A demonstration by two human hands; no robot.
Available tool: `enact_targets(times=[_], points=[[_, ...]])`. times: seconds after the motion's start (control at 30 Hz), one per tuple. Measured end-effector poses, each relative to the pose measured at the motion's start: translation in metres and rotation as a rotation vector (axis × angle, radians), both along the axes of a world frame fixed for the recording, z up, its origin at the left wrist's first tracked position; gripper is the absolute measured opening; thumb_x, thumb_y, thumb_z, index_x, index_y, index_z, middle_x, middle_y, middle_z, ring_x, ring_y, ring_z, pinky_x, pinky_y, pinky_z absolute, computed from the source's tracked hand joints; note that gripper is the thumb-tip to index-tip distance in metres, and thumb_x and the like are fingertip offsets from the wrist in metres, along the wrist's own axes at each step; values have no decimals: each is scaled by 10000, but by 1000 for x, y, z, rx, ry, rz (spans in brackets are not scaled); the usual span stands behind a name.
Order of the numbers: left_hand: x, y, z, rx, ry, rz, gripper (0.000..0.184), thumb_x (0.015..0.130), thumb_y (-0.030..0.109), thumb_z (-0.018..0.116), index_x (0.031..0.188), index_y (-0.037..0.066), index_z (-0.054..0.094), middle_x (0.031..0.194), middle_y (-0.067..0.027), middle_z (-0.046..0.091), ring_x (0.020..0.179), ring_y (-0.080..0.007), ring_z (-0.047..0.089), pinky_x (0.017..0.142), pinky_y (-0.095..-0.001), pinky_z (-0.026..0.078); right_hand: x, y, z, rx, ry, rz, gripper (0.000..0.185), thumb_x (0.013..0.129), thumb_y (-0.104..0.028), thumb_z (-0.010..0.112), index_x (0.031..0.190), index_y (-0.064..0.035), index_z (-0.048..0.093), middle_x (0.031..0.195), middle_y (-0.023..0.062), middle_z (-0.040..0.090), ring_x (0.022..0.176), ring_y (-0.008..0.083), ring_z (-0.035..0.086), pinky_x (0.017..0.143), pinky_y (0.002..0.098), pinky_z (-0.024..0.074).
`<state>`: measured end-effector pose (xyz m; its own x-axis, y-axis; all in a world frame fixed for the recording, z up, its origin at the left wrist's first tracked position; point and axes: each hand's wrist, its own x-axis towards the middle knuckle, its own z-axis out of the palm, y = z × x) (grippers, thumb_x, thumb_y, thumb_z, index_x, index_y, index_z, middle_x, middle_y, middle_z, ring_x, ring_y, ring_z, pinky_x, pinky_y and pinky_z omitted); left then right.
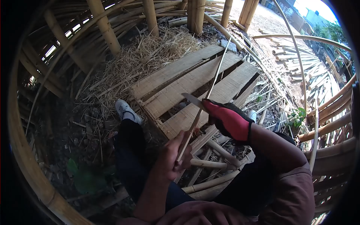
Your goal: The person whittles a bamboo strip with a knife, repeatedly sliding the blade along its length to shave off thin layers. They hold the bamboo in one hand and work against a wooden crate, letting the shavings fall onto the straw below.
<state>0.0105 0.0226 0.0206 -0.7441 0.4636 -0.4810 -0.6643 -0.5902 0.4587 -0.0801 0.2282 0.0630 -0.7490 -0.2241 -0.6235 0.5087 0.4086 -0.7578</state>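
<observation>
A long thin bamboo strip (pixel 215 77) runs from my lap up over a slatted wooden table (pixel 191 87). My bare left hand (pixel 175 155) is closed round the strip's lower part, just in front of the table's near edge. On my right hand (pixel 230 119) is a red and black glove, its fingers wrapped round a knife whose handle is hidden. The knife's blade (pixel 192 99) sticks out to the left of the glove and lies across the strip, above my left hand. Whether the blade touches the strip I cannot tell.
Shavings (pixel 150 54) are heaped behind the table. Upright bamboo poles (pixel 150 17) stand beyond them. Cut bamboo pieces (pixel 300 62) lie on the ground at the upper right. Curved bamboo poles (pixel 28 157) arch round the left side. More bamboo poles (pixel 213 182) lie between my legs.
</observation>
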Motion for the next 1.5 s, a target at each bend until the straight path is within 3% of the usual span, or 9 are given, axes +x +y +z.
enact_targets(times=[0.3,0.37,0.47,0.6,0.87,0.93,1.0,1.17,1.5], points=[[-5,4,-14,0,-3,-2,377,1092,404,348,1091,114,588,462,39,389,315,-57,290,323,-213,229,24,-21,-1,64,117,116,642,949,-649,531,1028,-37,708,733,18,563,669,106,481,605,267,387],[-4,4,-9,8,26,-6,376,1090,404,358,1082,109,592,463,40,388,315,-57,292,323,-216,226,9,-12,-14,74,155,-154,620,922,-658,574,969,-51,691,675,-13,506,598,83,449,545,259,351],[1,15,-5,-31,67,-27,374,1087,408,374,1084,102,589,457,35,385,314,-62,294,328,-217,220,0,-6,1,-100,31,-199,699,920,-694,540,1103,-30,660,559,-82,312,442,47,275,434,268,201],[3,18,-9,-70,96,-33,384,1085,417,376,1090,96,586,453,35,382,311,-63,288,332,-221,224,-3,-2,-23,-149,36,-93,698,892,-680,604,1184,-46,632,578,-89,301,452,44,263,442,262,193],[17,28,-6,-141,199,2,332,1092,400,348,1045,126,529,484,20,395,344,-67,330,350,-222,238,8,-8,-13,-193,140,-118,383,950,-505,640,1073,-144,675,637,-90,375,506,20,309,465,251,213],[19,31,-21,-196,279,-29,330,1094,407,326,1027,130,493,510,17,418,368,-70,362,357,-224,268,5,-6,0,-163,154,-67,382,930,-443,688,1015,-71,713,663,-54,483,545,37,409,490,246,312],[18,36,-33,-807,668,19,377,1087,391,342,1047,78,548,647,-33,554,456,-111,529,427,-269,419,2,-4,-6,-210,163,-49,361,937,-425,678,1008,-73,716,678,-49,508,561,41,432,501,250,331],[6,21,-7,-679,556,-224,359,1092,356,359,1084,45,539,716,-83,628,540,-137,613,541,-281,516,-1,1,-4,-185,253,74,339,955,-390,640,1007,-64,718,717,-15,576,602,56,501,541,261,385],[-18,-7,-24,-629,505,213,307,1070,312,395,1185,40,478,752,-89,633,602,-184,669,544,-294,560,-36,19,-6,557,629,376,331,879,-375,603,968,-79,723,766,148,683,740,269,695,697,395,533]])
